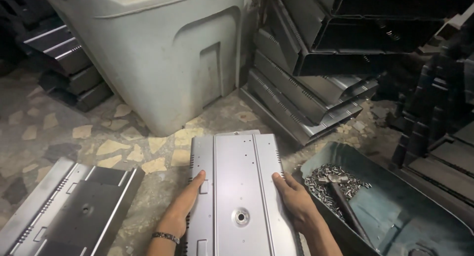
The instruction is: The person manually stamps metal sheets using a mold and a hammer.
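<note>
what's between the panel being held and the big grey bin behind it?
Nothing but bare floor, patterned with stone chips. In the head view, the metal panel, gripped by the left hand and right hand, ends short of the grey bin.

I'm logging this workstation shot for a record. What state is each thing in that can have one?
Grey metal panel: flat, gripped on both long edges.
Left hand: holding the panel's left edge.
Right hand: holding the panel's right edge.
Dark metal panel: lying flat on the floor, untouched.
Tray: open, holding a heap of small metal pieces.
Hammer: resting in the tray on the pieces.
Stacked panels: leaning in a slanted pile.
</note>
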